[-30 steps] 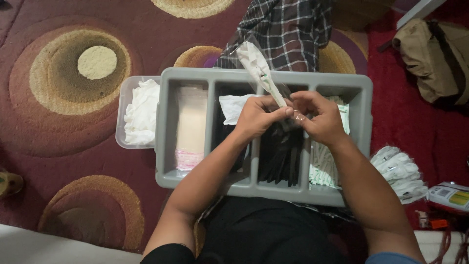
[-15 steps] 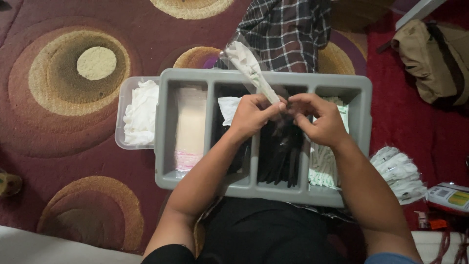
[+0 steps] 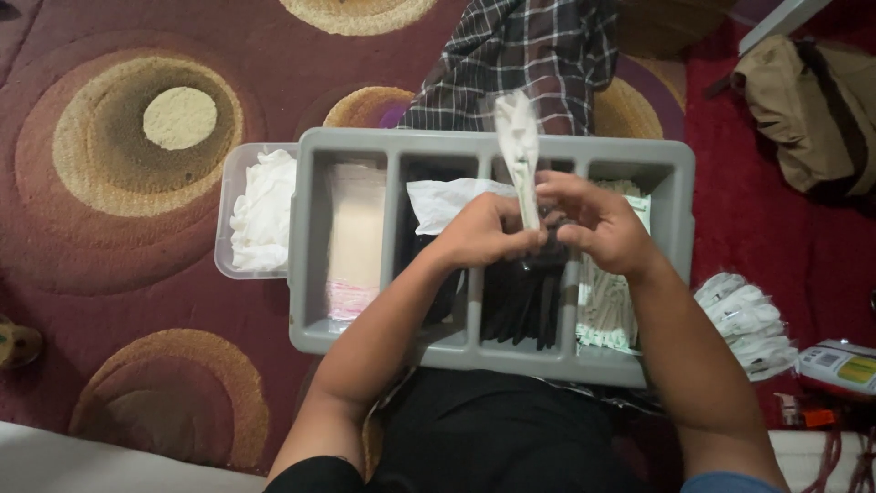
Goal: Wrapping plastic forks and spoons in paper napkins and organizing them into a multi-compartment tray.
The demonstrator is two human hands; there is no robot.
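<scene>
Left hand (image 3: 484,233): fingers curled, fingertips pinched shut, knuckles up.
Right hand (image 3: 598,224): fingers bent, thumb toward the left hand.
Forearms: bare, converging from lower frame.

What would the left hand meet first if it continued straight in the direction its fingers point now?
The left hand points toward the right hand, so it would probably meet those fingers first, at the white packet both hold.

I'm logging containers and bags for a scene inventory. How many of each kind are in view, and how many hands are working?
Grey divided tray: 1
Clear tub of white cloth: 1
Tan bag: 1
Clear pouch with white filling, held in both hands: 1
Hands, left and right: 2
Total: 6
</scene>
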